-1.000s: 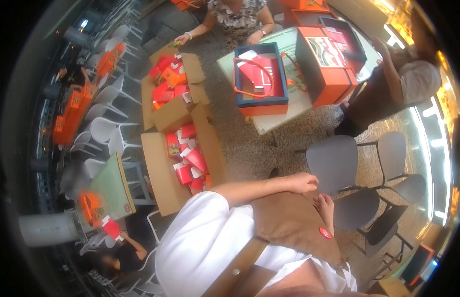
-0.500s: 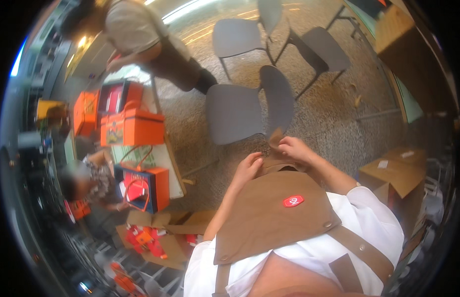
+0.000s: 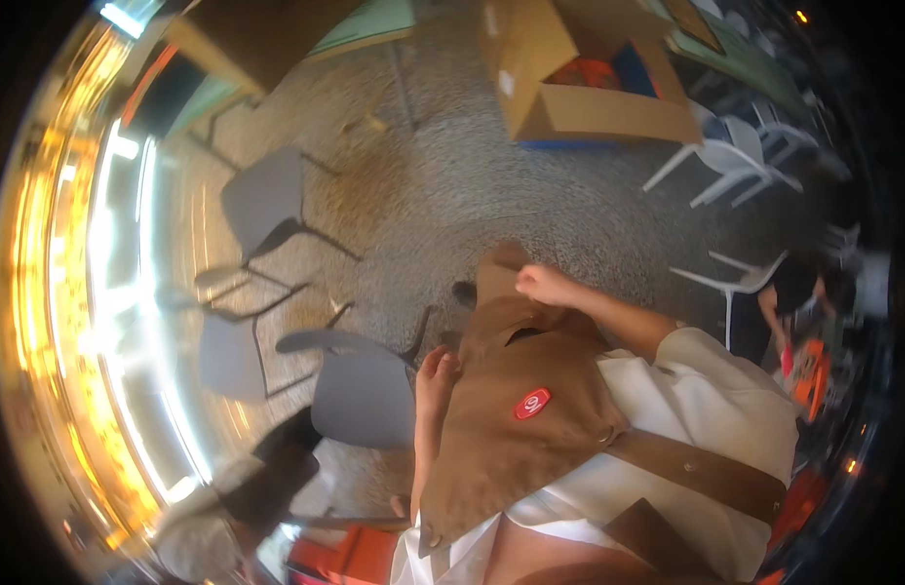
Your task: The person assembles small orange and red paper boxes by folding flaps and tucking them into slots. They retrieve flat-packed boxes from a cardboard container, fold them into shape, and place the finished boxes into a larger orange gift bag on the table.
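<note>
My left hand (image 3: 436,378) is raised beside the brown apron (image 3: 516,390) I wear, near a grey chair (image 3: 360,390). Its fingers look loosely bent and a little apart, with nothing seen in them. In front of the apron's lower part, my right hand (image 3: 548,286) has its fingers curled in, and no object shows in it. Motion blur softens both hands.
Ahead stands an opened cardboard box (image 3: 608,112) with orange and blue things inside. White chairs (image 3: 735,156) are at the right, more grey chairs (image 3: 265,203) at the left. One person (image 3: 218,526) is at lower left, another (image 3: 793,292) at far right. An orange box (image 3: 350,556) shows at the bottom.
My view has swung to the right. The grey chairs and the table with orange boxes have shifted left and down, and the cardboard box is now ahead. My hands have moved farther apart.
</note>
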`<control>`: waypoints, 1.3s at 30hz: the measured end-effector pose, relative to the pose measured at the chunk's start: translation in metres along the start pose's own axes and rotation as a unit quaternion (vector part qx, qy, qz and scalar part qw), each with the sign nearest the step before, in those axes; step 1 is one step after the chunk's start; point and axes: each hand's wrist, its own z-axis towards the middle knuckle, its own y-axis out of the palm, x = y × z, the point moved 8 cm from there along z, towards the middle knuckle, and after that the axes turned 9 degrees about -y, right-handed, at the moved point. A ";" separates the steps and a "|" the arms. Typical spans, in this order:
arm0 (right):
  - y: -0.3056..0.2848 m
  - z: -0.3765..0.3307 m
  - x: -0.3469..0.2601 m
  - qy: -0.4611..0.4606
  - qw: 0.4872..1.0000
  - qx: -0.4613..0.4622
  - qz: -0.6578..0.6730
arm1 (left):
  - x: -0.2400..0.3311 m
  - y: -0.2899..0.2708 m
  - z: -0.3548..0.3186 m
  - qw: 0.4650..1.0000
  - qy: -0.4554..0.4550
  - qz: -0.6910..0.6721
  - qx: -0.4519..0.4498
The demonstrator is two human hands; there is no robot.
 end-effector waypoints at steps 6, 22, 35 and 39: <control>0.106 -0.048 0.054 0.067 0.995 0.078 0.011 | 0.031 -0.066 0.041 0.980 0.014 0.187 -0.063; -0.048 -0.035 0.103 0.102 0.957 0.244 0.117 | 0.134 0.118 0.178 0.915 0.064 0.307 -0.255; -0.083 -0.011 0.154 0.203 0.905 0.350 0.132 | 0.246 0.275 0.260 0.771 0.153 0.545 -0.292; -0.136 -0.008 0.117 0.190 0.892 0.380 0.156 | 0.293 0.334 0.300 0.704 0.225 0.595 -0.317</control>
